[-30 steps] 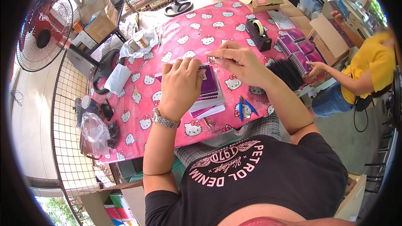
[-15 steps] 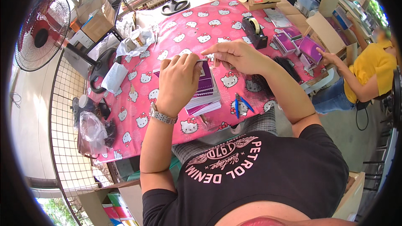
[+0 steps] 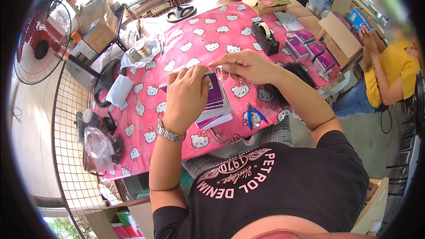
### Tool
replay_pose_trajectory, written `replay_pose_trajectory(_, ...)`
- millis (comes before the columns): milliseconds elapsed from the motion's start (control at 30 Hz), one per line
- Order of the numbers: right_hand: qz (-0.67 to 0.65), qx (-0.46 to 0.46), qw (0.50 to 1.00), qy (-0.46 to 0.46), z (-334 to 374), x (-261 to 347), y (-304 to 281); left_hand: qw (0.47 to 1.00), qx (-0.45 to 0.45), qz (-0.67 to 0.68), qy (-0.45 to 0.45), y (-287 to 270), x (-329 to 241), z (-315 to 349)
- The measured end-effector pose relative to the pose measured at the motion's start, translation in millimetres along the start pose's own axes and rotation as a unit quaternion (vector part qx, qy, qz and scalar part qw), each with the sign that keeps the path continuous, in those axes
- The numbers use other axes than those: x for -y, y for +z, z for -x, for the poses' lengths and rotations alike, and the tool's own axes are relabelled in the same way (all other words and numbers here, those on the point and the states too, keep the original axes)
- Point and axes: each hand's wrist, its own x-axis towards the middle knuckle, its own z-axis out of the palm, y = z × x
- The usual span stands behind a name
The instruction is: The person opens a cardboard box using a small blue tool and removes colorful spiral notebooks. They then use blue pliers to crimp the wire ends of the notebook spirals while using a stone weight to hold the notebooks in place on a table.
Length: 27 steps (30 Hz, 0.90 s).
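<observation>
Pink cat-print cloth covers our counter (image 3: 202, 53), with a stack of purple booklets (image 3: 215, 105) sitting near the front edge, right below our hands. Our left hand (image 3: 186, 92) is curled over the top booklet's left side, gripping it, while our right (image 3: 250, 67) has its fingers bunched narrow at the far edge, though we can't tell what's pinched there. Blue-handled pliers (image 3: 249, 118) and black coils (image 3: 268, 96) lie just right of the stack.
</observation>
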Motion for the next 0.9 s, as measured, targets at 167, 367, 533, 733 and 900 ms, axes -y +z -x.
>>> replay_pose_trajectory(167,0.111,0.012,0.989,-0.093,-2,-2,-4,1.0,0.013,0.014,0.0,0,-9,-3)
replay_pose_trajectory(367,0.039,-0.005,0.992,0.12,-60,-118,-28,0.999,0.048,-0.016,-0.001,-3,-9,-1)
replay_pose_trajectory(533,0.376,0.104,0.86,0.328,-47,-275,7,1.0,-0.011,0.019,0.023,-5,-12,2)
replay_pose_trajectory(733,0.425,-0.142,0.861,0.24,-54,-255,50,0.999,0.029,-0.013,0.018,-4,-6,6)
replay_pose_trajectory(900,0.421,-0.223,0.83,0.289,-50,-283,38,1.0,-0.01,0.023,0.01,-4,-17,0)
